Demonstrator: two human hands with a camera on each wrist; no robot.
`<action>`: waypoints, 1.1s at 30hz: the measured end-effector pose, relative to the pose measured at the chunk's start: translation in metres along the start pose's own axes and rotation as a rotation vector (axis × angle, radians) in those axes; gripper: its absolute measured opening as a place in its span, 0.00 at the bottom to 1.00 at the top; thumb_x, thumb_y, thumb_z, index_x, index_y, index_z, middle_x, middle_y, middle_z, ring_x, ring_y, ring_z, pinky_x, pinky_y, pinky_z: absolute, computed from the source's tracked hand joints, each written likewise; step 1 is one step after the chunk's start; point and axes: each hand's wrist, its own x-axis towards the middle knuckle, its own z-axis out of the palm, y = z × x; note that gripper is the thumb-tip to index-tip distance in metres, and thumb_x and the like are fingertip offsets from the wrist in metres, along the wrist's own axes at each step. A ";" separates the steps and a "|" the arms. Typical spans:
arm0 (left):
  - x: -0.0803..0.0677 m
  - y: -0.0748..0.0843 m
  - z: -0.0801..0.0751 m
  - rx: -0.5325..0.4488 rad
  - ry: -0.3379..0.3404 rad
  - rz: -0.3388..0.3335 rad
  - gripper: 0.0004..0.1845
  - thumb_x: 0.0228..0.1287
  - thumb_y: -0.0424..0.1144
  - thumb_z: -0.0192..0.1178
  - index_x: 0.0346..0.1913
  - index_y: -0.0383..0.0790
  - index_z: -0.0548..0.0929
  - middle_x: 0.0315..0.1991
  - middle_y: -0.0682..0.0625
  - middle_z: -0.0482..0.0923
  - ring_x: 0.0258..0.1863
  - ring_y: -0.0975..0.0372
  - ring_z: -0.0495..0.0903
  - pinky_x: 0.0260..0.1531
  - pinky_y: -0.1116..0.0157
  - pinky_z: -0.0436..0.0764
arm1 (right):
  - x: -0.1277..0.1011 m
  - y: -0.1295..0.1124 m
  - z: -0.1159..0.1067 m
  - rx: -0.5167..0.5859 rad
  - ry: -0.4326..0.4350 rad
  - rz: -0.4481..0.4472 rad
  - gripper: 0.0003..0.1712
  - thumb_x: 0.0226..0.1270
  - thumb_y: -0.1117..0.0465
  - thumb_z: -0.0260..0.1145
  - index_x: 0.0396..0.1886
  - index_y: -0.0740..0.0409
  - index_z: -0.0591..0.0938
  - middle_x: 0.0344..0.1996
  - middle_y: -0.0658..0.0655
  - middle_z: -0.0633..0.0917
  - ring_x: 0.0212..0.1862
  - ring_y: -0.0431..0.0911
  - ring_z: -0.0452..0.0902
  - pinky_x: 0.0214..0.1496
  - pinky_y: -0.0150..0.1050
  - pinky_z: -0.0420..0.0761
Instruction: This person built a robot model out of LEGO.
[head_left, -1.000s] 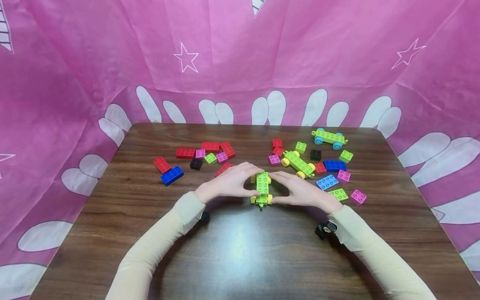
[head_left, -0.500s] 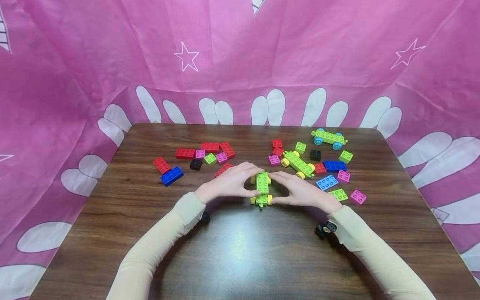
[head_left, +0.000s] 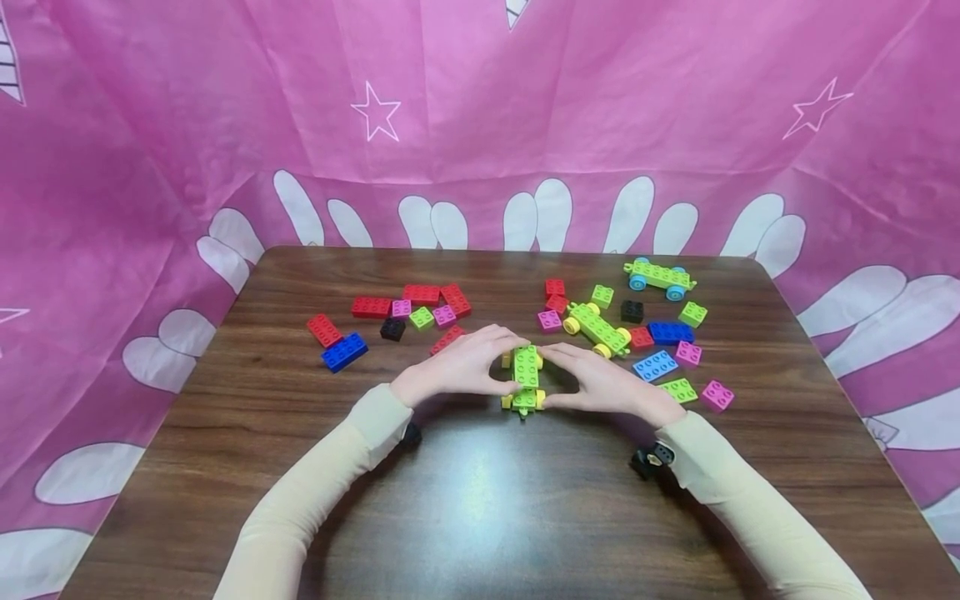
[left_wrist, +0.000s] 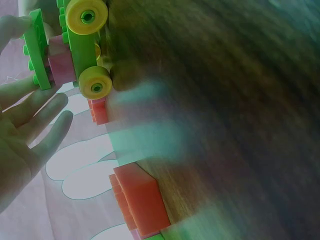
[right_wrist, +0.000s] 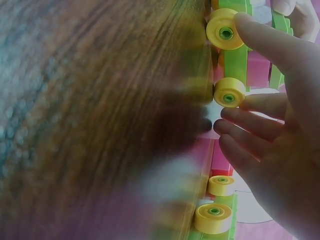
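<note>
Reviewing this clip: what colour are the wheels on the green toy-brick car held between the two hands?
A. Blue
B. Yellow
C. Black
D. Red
B. The green toy-brick car between the left hand and the right hand has yellow wheels, seen close up in both wrist views; blue wheels belong to another car at the far edge of the wooden table.

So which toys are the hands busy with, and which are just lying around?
In use:
left hand
right hand
green car with yellow wheels, held between both hands

Lying about:
second yellow-wheeled car
blue-wheeled car
red bricks
dark blue brick
pink brick
</note>
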 end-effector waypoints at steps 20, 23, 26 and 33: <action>-0.003 -0.001 0.004 -0.075 -0.018 -0.061 0.37 0.58 0.55 0.68 0.69 0.45 0.72 0.62 0.50 0.77 0.57 0.58 0.78 0.53 0.59 0.82 | 0.000 -0.002 -0.001 -0.003 -0.005 0.006 0.47 0.60 0.40 0.70 0.72 0.60 0.68 0.69 0.60 0.74 0.70 0.53 0.70 0.70 0.53 0.74; -0.003 0.001 0.002 -0.060 -0.020 -0.058 0.37 0.59 0.55 0.68 0.69 0.44 0.73 0.61 0.50 0.78 0.56 0.59 0.78 0.52 0.59 0.82 | 0.000 -0.002 -0.001 -0.001 -0.006 0.008 0.47 0.60 0.40 0.71 0.72 0.60 0.68 0.69 0.60 0.74 0.70 0.53 0.70 0.70 0.53 0.74; -0.002 0.002 0.001 -0.030 -0.031 -0.056 0.37 0.60 0.56 0.66 0.69 0.44 0.72 0.62 0.50 0.77 0.58 0.60 0.78 0.54 0.59 0.82 | -0.001 -0.003 -0.001 0.002 -0.006 0.010 0.47 0.60 0.40 0.71 0.72 0.60 0.68 0.69 0.60 0.74 0.70 0.53 0.70 0.70 0.53 0.73; -0.004 0.003 0.001 -0.022 -0.049 -0.069 0.36 0.63 0.57 0.64 0.71 0.46 0.70 0.65 0.51 0.76 0.63 0.60 0.76 0.59 0.59 0.80 | -0.001 -0.004 -0.002 0.006 -0.005 0.012 0.47 0.60 0.40 0.71 0.73 0.60 0.68 0.69 0.60 0.74 0.71 0.54 0.70 0.70 0.54 0.73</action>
